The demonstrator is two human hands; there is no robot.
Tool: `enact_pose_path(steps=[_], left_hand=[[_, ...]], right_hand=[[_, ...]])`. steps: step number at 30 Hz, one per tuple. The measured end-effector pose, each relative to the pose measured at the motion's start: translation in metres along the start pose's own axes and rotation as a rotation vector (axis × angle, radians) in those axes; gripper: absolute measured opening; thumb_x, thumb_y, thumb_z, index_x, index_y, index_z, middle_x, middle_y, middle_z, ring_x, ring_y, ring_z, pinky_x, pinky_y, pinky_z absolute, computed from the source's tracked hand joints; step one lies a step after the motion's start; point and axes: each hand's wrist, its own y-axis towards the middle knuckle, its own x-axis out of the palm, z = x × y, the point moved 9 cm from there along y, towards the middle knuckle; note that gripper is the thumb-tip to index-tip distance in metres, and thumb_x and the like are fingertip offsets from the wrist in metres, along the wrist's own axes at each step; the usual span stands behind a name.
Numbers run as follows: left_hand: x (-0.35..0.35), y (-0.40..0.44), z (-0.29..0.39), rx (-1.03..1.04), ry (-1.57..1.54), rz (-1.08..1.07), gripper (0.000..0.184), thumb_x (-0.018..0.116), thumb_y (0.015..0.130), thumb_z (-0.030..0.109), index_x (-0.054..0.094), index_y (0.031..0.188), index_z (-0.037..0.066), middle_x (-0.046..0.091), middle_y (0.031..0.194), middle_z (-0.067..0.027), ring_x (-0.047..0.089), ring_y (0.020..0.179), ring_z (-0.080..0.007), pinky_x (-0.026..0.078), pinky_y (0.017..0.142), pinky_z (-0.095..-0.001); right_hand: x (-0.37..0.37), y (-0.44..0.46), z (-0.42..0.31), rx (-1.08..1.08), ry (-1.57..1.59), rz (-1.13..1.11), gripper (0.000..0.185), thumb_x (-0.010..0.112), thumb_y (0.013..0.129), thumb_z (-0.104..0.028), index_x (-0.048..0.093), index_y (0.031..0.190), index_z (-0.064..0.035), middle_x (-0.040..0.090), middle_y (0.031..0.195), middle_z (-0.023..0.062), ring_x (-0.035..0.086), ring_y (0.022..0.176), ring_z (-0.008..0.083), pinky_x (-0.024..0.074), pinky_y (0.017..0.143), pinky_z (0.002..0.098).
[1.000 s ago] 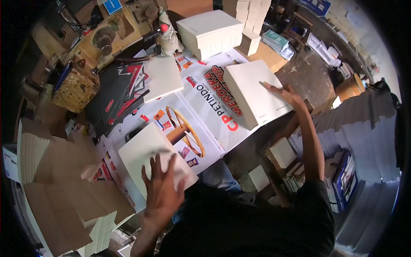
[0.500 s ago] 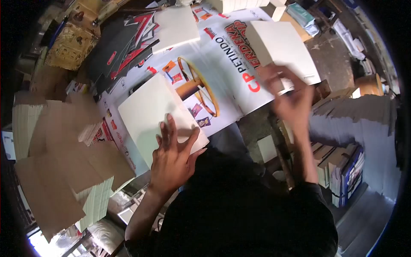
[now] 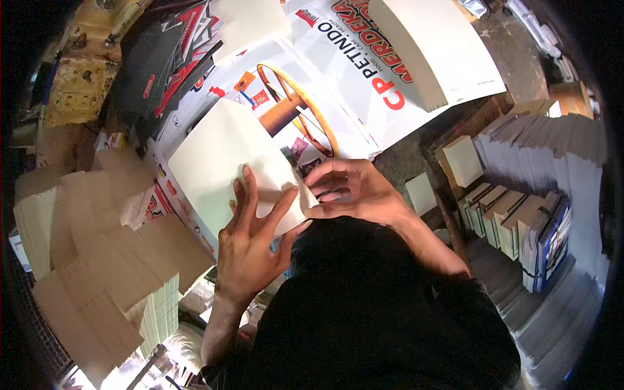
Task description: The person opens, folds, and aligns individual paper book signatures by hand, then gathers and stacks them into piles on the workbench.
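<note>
A thick block of blank off-white paper (image 3: 211, 146) lies at a slant on the printed banner sheet (image 3: 364, 133) in front of me. My left hand (image 3: 250, 237) rests on its near part with the fingers spread. At the block's near right edge is my right hand (image 3: 361, 192), its fingers curved and its thumb apart from them, the tips at the edge and corner. Whether they pinch any sheets I cannot make out. Farther right on the banner sits a second block of white paper (image 3: 455, 55).
Brown-covered paper stacks (image 3: 97, 260) crowd the left side. Dark printed sheets (image 3: 149, 71) and another pale paper pile (image 3: 253, 26) lie at the back. To the right stand a row of bound books (image 3: 520, 221) and a long stack of grey-edged paper (image 3: 552, 143).
My right hand has moved from the far right paper block to the near right edge of the slanted block. My left hand stays on that block. The camera view has shifted.
</note>
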Motion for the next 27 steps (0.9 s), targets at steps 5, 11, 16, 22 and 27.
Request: enact_pose_path(steps=[5, 11, 16, 22, 27], left_hand=[[0.0, 0.001, -0.001, -0.014, -0.026, -0.004, 0.055, 0.075, 0.085, 0.027, 0.059, 0.138, 0.022, 0.028, 0.155, -0.0324, 0.046, 0.131, -0.0517, 0.052, 0.096, -0.0511], [0.001, 0.0, -0.001, -0.001, -0.025, 0.008, 0.056, 0.077, 0.084, 0.026, 0.059, 0.138, 0.022, 0.028, 0.155, -0.0327, 0.046, 0.131, -0.0518, 0.051, 0.097, -0.0512], [0.005, 0.0, -0.004, -0.012, -0.042, -0.023, 0.058, 0.073, 0.086, 0.027, 0.055, 0.141, 0.024, 0.022, 0.156, -0.0333, 0.041, 0.131, -0.0572, 0.05, 0.095, -0.0573], [0.011, -0.001, -0.004, 0.02, -0.025, -0.08, 0.062, 0.069, 0.089, 0.028, 0.048, 0.147, 0.024, 0.013, 0.158, -0.0347, 0.036, 0.131, -0.0626, 0.049, 0.095, -0.0634], [0.01, 0.002, 0.001, 0.052, 0.014, -0.174, 0.063, 0.066, 0.091, 0.025, 0.042, 0.15, 0.02, 0.01, 0.155, -0.0394, 0.036, 0.13, -0.0647, 0.047, 0.098, -0.063]], right_hand=[[0.0, 0.003, 0.001, -0.015, -0.043, 0.0, 0.043, 0.087, 0.073, -0.009, 0.067, 0.111, -0.0066, 0.065, 0.111, 0.0024, 0.061, 0.105, 0.0166, 0.0513, 0.088, 0.0325], [0.003, 0.0, -0.001, -0.012, -0.037, -0.004, 0.043, 0.086, 0.074, -0.008, 0.066, 0.112, -0.0066, 0.063, 0.112, 0.002, 0.061, 0.105, 0.017, 0.0518, 0.087, 0.033], [0.006, -0.005, -0.005, -0.067, -0.073, 0.036, 0.042, 0.083, 0.076, -0.005, 0.064, 0.114, -0.0056, 0.062, 0.114, 0.0037, 0.062, 0.105, 0.018, 0.0529, 0.085, 0.0331], [0.003, -0.01, -0.008, -0.315, -0.148, 0.176, 0.038, 0.083, 0.074, -0.007, 0.064, 0.107, -0.0019, 0.068, 0.097, 0.0077, 0.067, 0.091, 0.0143, 0.056, 0.081, 0.0296], [0.004, -0.01, -0.004, -0.205, -0.153, 0.128, 0.045, 0.08, 0.077, -0.002, 0.061, 0.117, -0.001, 0.064, 0.114, 0.0071, 0.064, 0.106, 0.021, 0.0557, 0.087, 0.0363]])
